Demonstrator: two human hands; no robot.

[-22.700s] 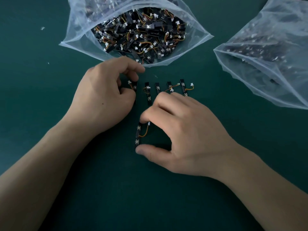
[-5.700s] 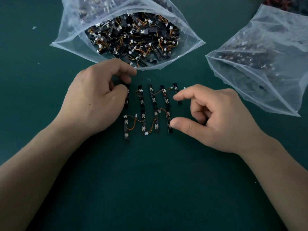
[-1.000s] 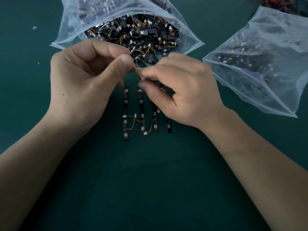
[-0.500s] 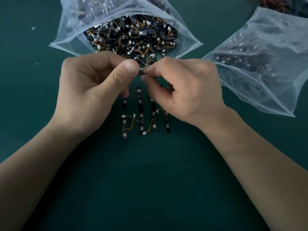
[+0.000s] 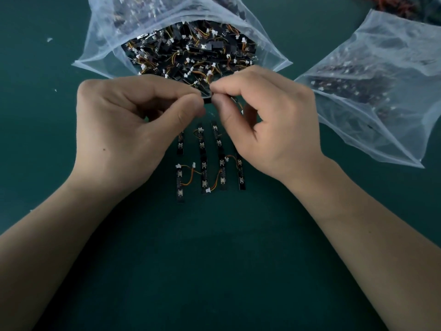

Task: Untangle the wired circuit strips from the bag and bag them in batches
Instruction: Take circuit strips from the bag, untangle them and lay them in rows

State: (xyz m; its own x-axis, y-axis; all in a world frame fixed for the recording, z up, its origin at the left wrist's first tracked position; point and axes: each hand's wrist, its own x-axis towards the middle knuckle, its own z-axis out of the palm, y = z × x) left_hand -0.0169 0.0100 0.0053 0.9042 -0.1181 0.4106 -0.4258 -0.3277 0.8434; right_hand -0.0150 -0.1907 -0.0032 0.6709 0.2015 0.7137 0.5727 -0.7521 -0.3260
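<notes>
We're pinching one small black strip [image 5: 208, 100] btwn both hands, just above the green mat [image 5: 214, 271] and right in front of the open bag [image 5: 107, 37]. Our left hand [image 5: 126, 132] is curling in, thumb and index tip closing on the strip's left end, other fingers folding toward the palm. Our right hand [image 5: 274, 132] is gripping the other end the same way, thumb below and index on top, so the 2 hands' fingertips are nearly touching. A thin orange wire [image 5: 239, 106] w/ a white plug is hanging just behind the right thumb; we can't tell if it belongs to the held strip. The open bag is lying w/ its mouth toward us, holding the tangled strips [image 5: 191, 51]: black boards, orange/yellow wires, white plugs. Below our hands, the laid-out strips [image 5: 204, 173] are lying on the mat in approx 2 rows, side by side, the upper row partly hiding under our fingers. A 2nd bag [image 5: 381, 75], clear plastic w/ dark parts inside, is sitting to the right, apart from the first. Red wires [image 5: 393, 5] are showing at the top right edge, and a few white scraps [image 5: 49, 39] are lying at far left.
</notes>
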